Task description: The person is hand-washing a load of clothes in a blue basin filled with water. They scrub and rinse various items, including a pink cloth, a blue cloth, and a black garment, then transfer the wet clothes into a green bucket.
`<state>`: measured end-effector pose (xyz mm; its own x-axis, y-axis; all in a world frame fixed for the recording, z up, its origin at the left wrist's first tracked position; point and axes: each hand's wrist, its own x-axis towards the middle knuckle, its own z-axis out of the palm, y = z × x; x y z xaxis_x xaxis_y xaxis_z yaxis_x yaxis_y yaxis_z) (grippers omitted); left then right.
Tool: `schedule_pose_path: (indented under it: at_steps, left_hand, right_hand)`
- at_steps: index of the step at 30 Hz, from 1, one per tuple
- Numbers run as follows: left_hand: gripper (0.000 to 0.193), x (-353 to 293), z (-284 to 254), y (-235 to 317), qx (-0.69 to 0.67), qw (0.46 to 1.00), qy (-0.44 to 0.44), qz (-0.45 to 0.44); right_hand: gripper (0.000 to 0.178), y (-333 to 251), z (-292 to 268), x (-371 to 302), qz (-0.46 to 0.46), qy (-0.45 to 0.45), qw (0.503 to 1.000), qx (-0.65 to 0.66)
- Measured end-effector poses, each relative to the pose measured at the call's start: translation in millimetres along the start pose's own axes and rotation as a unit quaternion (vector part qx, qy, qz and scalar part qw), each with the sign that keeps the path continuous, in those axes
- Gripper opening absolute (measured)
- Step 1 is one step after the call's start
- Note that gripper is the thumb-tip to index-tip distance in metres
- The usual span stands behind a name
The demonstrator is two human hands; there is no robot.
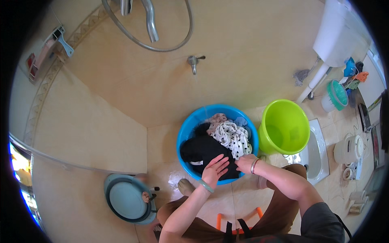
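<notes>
Down over the blue basin (190, 126), parked on the tiled floor just in front of the seated knees, within easy reach. Left hand (214, 168) flat, fingers spread and unclenched, pressing the black garment (204, 150) at the basin's near rim, gripping nothing, just pinning the cloth down. Right hand (245, 163) at the same near rim, just to the right, fingers curled into the cloth's edge; closed on it or merely tucked against it, impossible to tell from here. Black garment lying across the near half of the basin, directly beneath the left palm and touching the right fingertips. Spotted white cloth (234, 137) heaped in the far right part of the basin, pink and blue pieces behind it. Green bucket (283, 126) upright just right of the basin, nearly touching. Grey-blue lid-like tub (127, 199) well to the basin's left. Wall tap (193, 62) above the basin's far side.
</notes>
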<state>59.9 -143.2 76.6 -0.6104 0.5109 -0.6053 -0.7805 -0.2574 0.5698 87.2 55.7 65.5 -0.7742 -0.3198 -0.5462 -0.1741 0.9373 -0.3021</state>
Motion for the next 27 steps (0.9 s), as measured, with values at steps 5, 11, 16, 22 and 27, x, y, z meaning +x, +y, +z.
schedule_pose_path:
  at_steps: [5,11,16,22,27]
  left_hand:
    - [0.036,-1,20,-2,0.053,0.997,-0.052,-0.013]
    - [0.046,34,-23,-37,0.606,0.779,-0.028,0.156]
    - [0.051,22,-13,-44,0.692,0.713,-0.093,0.058]
    - [0.053,3,11,-22,0.866,0.486,-0.099,0.066]
    - [0.054,0,5,-10,0.847,0.517,-0.084,0.086]
  right_hand:
    - [0.024,-8,16,14,-0.025,-0.040,0.996,0.069]
    - [0.039,-7,81,28,-0.088,0.057,0.994,-0.039]
    - [0.045,-12,78,39,-0.022,-0.043,0.999,-0.016]
    - [0.035,-26,48,33,-0.011,-0.127,0.990,-0.054]
    - [0.035,-32,17,25,-0.023,-0.107,0.993,-0.037]
